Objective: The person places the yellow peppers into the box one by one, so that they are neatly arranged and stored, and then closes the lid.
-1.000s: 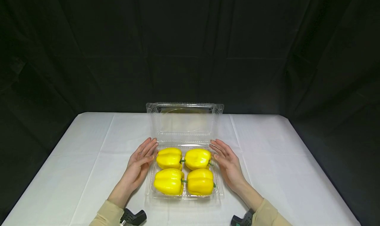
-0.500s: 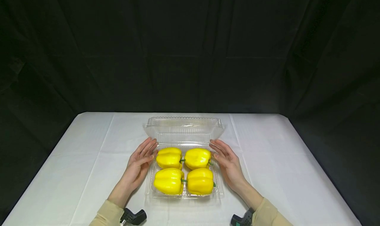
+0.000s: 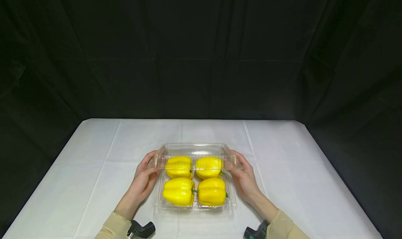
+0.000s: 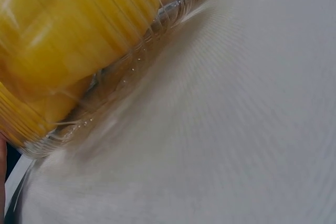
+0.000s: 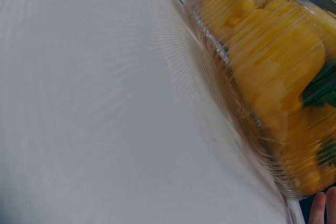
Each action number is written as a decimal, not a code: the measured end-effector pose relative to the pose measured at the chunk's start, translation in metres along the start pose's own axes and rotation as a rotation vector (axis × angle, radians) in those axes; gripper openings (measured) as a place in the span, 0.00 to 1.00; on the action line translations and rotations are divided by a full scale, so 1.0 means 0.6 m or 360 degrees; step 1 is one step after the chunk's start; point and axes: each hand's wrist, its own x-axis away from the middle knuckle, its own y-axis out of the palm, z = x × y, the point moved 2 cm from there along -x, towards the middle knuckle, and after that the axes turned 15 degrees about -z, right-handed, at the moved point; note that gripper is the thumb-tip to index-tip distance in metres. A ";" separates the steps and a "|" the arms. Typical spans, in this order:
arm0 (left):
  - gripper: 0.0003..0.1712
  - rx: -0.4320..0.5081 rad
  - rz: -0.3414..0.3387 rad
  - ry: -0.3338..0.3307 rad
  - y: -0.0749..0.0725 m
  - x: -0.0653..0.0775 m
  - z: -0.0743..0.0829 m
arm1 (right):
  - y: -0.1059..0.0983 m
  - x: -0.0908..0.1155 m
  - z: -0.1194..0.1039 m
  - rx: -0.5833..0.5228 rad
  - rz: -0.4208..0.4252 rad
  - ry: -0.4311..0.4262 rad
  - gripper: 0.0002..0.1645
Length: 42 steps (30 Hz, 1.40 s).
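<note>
A clear plastic clamshell box [image 3: 158,204] holds several yellow bell peppers [image 3: 178,192] with green stems. Its hinged lid [image 3: 201,149] leans forward over the back peppers, its free edge raised above the base. At the box's left side is my left hand [image 3: 142,178], fingers extended forward, the fingertips partly behind the lid's corner. My right hand [image 3: 245,179] mirrors it on the right side, its fingertips also partly covered by the lid. Through the ribbed wall in the right wrist view, peppers [image 5: 273,51] show, with fingers [image 5: 317,211] below the corner.
White cloth covers the table [image 3: 94,144]. Dark curtains [image 3: 194,57] hang behind it and along both sides. Black wrist devices [image 3: 142,229] are strapped below both beige sleeves [image 3: 282,226].
The lid has swung from upright at the back, forward and down over the back peppers. Both hands stay beside the box, their fingertips shifting slightly outward. The peppers have not moved.
</note>
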 end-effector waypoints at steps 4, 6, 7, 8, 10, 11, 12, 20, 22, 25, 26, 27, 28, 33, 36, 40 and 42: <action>0.18 -0.0042 -0.0023 0.0037 -0.002 0.002 -0.003 | 0.000 0.002 0.002 -0.0009 -0.0011 -0.0034 0.33; 0.14 -0.0019 -0.0052 0.0064 -0.002 0.002 -0.004 | -0.001 0.002 0.002 0.0007 -0.0035 -0.0076 0.32; 0.13 -0.0015 -0.0067 0.0071 -0.002 0.001 -0.005 | -0.001 0.002 0.002 0.0018 -0.0052 -0.0099 0.32; 0.12 0.0002 -0.0086 0.0084 -0.002 0.001 -0.005 | -0.001 0.002 0.002 0.0026 -0.0068 -0.0128 0.31; 0.10 0.0027 -0.0125 0.0113 -0.001 0.002 -0.006 | -0.002 0.004 0.002 0.0053 -0.0094 -0.0179 0.29; 0.11 0.0043 -0.0138 0.0123 0.000 0.003 -0.006 | -0.002 0.006 0.002 0.0052 -0.0095 -0.0196 0.28; 0.12 0.0056 -0.0147 0.0131 0.001 0.005 -0.007 | -0.002 0.008 0.002 0.0038 -0.0100 -0.0209 0.27; 0.12 0.0029 -0.0102 0.0087 0.012 0.038 -0.007 | 0.011 0.049 -0.004 -0.0220 -0.0212 -0.0264 0.27; 0.10 -0.0033 -0.0086 0.0070 0.016 0.048 -0.006 | 0.015 0.061 -0.007 -0.0221 -0.0231 -0.0280 0.28; 0.11 -0.0086 -0.0089 0.0074 0.022 0.062 -0.007 | 0.021 0.079 -0.011 -0.0169 -0.0263 -0.0265 0.30; 0.12 -0.0099 -0.0097 0.0076 0.024 0.067 -0.007 | 0.023 0.084 -0.012 -0.0149 -0.0279 -0.0251 0.30; 0.13 -0.0107 -0.0107 0.0090 0.026 0.072 -0.008 | 0.025 0.090 -0.012 -0.0125 -0.0295 -0.0242 0.31; 0.15 -0.0120 -0.0122 0.0104 0.027 0.078 -0.008 | 0.027 0.095 -0.013 -0.0096 -0.0310 -0.0238 0.32; 0.21 -0.0141 -0.0200 0.0164 0.033 0.101 -0.012 | 0.037 0.120 -0.015 -0.0020 -0.0390 -0.0245 0.34; 0.26 -0.0167 -0.0206 0.0140 0.036 0.112 -0.013 | 0.043 0.132 -0.014 0.0026 -0.0402 -0.0210 0.35; 0.32 -0.0213 -0.0198 0.0096 0.038 0.120 -0.014 | 0.050 0.142 -0.015 0.0135 -0.0310 -0.0092 0.34; 0.32 -0.0212 -0.0194 0.0103 0.039 0.121 -0.015 | 0.052 0.145 -0.016 0.0213 -0.0243 -0.0044 0.33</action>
